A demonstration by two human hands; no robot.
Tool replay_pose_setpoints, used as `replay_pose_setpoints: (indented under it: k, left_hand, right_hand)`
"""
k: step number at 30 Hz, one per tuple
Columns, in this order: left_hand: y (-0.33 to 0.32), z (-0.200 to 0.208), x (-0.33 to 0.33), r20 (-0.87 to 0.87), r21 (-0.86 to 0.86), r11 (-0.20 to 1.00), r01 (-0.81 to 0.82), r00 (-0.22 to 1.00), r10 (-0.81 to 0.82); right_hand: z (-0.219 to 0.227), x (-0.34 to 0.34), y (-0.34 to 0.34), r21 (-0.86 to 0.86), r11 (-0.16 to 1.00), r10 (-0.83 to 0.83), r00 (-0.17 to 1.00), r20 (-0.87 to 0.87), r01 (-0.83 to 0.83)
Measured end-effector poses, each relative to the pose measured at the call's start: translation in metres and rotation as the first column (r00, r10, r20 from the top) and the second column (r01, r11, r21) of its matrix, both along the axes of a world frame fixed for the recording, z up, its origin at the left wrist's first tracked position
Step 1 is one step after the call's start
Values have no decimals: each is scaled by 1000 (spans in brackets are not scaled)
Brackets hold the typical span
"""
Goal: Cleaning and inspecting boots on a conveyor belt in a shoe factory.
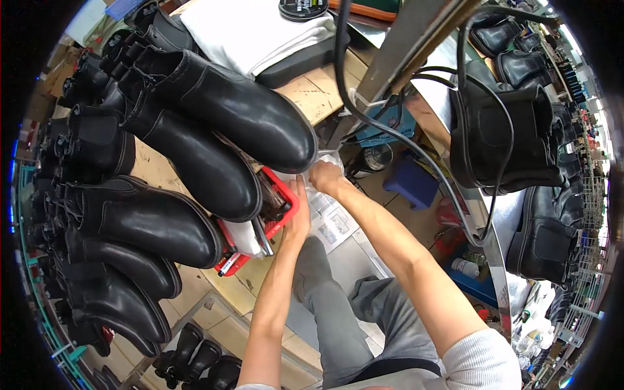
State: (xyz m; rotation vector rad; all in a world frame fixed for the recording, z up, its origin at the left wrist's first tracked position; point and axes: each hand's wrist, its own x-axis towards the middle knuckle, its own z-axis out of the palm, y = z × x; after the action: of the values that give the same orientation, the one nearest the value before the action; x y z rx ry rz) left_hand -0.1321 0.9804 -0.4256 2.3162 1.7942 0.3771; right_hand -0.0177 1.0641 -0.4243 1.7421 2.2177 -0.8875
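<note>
a black boot (237, 114) is pointing its toe toward the hands from the worktop (318, 94). a red basket (284, 220) is sitting just left of them. pale plastic (316, 196) is lying between the hands, long axis unclear. the right hand (327, 177) is forming a fist beside it; the left hand (298, 214), nearer the basket, is extending its fingers, grip hidden.

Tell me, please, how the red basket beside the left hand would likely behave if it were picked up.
The red basket looks like plastic, so it would probably stay stiff. A white item and other loose-looking things sit in it, so these may shift if it tilts. The toe of a black boot overlaps it in view, so lifting might bump that.
</note>
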Motion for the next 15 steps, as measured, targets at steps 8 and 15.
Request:
replay_pose_setpoints:
  k: [8,15]
  left_hand:
    - [-22,12,1,268,79,997,16,963,-37]
    - [-30,11,-1,513,51,997,49,856,-68]
  right_hand:
    - [32,-32,4,62,983,-114,846,-521,170]
    - [40,-35,19,2,990,-121,870,-479,139]
